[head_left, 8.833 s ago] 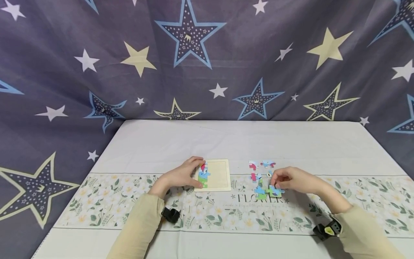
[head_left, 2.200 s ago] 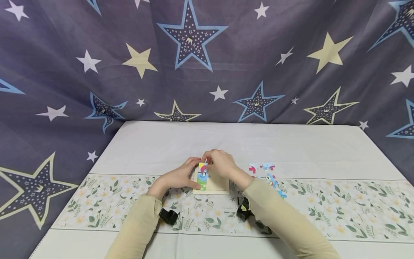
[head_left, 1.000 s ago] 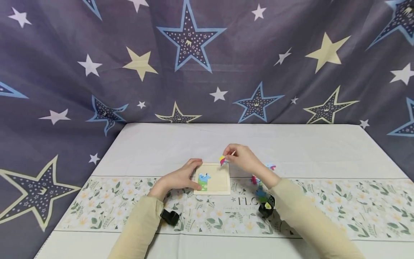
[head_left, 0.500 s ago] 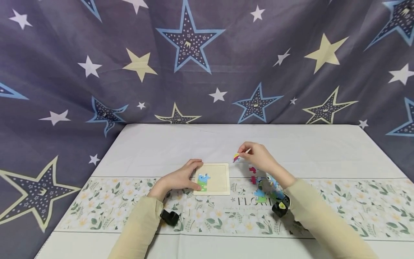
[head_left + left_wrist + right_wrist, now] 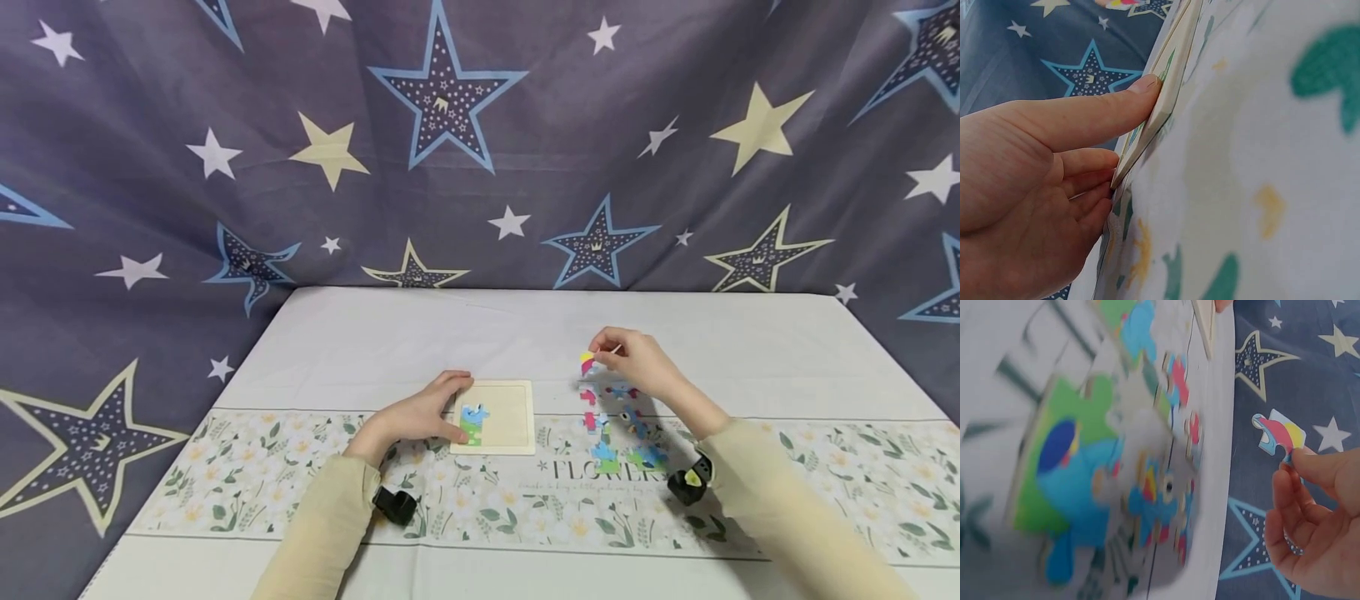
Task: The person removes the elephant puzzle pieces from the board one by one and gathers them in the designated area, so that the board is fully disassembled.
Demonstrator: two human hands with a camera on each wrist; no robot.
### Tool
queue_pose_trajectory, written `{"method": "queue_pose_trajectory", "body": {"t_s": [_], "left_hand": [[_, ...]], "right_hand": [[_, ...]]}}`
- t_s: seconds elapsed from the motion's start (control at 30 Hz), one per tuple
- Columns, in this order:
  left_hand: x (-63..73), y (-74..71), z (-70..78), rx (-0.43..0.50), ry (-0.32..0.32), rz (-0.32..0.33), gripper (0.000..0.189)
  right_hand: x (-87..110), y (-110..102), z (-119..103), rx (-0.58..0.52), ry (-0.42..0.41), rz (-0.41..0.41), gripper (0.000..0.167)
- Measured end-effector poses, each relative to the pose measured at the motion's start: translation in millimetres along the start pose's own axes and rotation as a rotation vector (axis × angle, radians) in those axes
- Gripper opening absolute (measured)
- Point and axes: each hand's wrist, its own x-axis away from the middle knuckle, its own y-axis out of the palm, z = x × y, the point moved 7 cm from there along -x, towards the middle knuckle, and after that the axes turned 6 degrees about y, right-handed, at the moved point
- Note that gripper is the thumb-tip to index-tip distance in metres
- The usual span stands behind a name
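Note:
My left hand (image 5: pixel 420 408) grips the left side of a pale wooden puzzle tray (image 5: pixel 510 417). In the left wrist view the thumb presses on the tray's rim (image 5: pixel 1175 81) and the fingers lie against its side. Blue and green puzzle pieces (image 5: pixel 472 423) sit in the tray's lower left; the seam between them is too small to tell. My right hand (image 5: pixel 641 362) pinches a yellow, pink and blue jigsaw piece (image 5: pixel 587 363) between thumb and fingertips, raised above the table beyond the loose pieces. The right wrist view shows that piece (image 5: pixel 1282 432) tilted.
Right of the tray lie several loose jigsaw pieces, among them a blue and green one (image 5: pixel 604 454) and a pink one (image 5: pixel 590 421). A white cloth (image 5: pixel 360 333) with a flowered band covers the table. A starry curtain (image 5: pixel 450 208) hangs behind.
The yellow and pink piece, in the tray's upper left 2.2 s ago, has been lifted out. My right hand has carried it rightward past the loose pieces' far side. The left hand stays put.

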Motion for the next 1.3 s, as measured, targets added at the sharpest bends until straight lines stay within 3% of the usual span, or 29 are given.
{"method": "queue_pose_trajectory", "body": {"t_s": [0.27,0.73,1.3], "left_hand": [[-0.1,0.1,-0.4,0.004,0.008,-0.003,0.086],[0.4,0.4,0.1,-0.006,-0.008,-0.003,0.086],[0.4,-0.2,0.4,-0.016,0.001,-0.006,0.085]], "right_hand": [[5.8,-13.1,15.8,0.044,0.002,-0.001,0.013],[12.7,-28.5,56.4,0.075,0.099,-0.024,0.015],[21.1,-35.2,72.1,0.115,0.101,-0.063,0.014]]}}
